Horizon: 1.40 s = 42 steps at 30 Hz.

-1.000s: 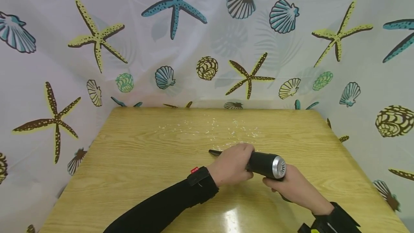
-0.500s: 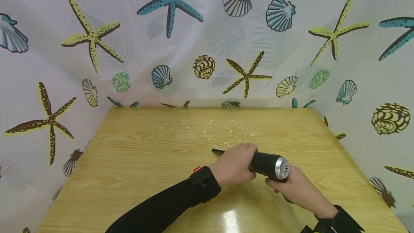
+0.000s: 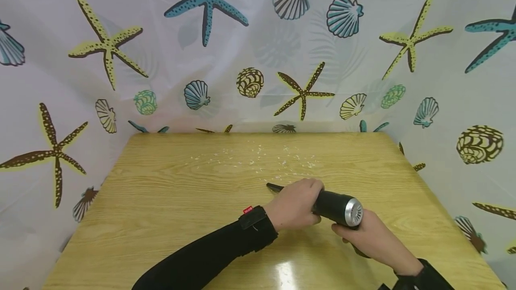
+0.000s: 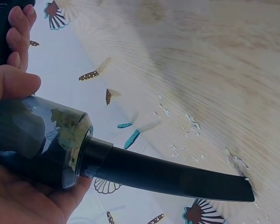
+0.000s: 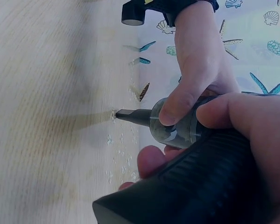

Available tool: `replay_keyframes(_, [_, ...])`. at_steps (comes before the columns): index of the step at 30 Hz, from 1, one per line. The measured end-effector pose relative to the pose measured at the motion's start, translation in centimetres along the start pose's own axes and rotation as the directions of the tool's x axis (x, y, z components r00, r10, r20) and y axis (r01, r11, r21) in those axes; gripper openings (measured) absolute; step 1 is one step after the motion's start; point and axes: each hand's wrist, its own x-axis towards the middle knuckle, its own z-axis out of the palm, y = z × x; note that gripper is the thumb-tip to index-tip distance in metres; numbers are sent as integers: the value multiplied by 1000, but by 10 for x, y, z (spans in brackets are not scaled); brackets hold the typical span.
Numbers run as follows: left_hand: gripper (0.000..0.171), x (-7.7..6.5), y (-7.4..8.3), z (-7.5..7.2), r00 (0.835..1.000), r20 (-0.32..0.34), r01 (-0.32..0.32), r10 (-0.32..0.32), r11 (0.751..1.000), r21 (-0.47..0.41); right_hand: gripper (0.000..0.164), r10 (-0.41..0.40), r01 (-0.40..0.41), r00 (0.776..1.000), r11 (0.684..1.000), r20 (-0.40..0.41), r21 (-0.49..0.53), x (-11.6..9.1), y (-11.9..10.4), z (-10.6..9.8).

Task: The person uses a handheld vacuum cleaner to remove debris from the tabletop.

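Observation:
A black handheld vacuum cleaner (image 3: 334, 206) with a silver vented end is held in both hands above the wooden table. My left hand (image 3: 296, 205) grips its clear front barrel, thumb and fingers on opposite sides in the left wrist view. Around the ribbed black handle (image 5: 200, 172) curl the fingers of my right hand (image 3: 375, 238). From the barrel extends a long flat black nozzle (image 4: 177, 177). Its tip is at the tabletop, beside small white scraps (image 4: 237, 162). More white bits (image 3: 284, 162) lie scattered beyond the nozzle. The left hand hides part of the barrel in the head view.
The wood-grain table (image 3: 169, 218) reaches back to a white curtain (image 3: 258, 35) printed with starfish and shells, which also borders both sides. A light reflection shows at the near middle of the tabletop.
The head view has turned slightly right. Both hands and the vacuum cleaner have shifted a little right over the table, with the nozzle tip nearer the right-hand scraps. Both grips look the same.

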Motion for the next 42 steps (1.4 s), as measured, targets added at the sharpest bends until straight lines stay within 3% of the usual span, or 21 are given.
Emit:
replay_keyframes(17, [47,8,-1,5,999,37,0,1,1000,-24,58,-9,9,1000,1000,22,12,-1,7,-3])
replay_keyframes(42, [49,6,-13,4,1000,18,6,-6,999,-39,61,3,-3,999,1000,39,12,12,3,4])
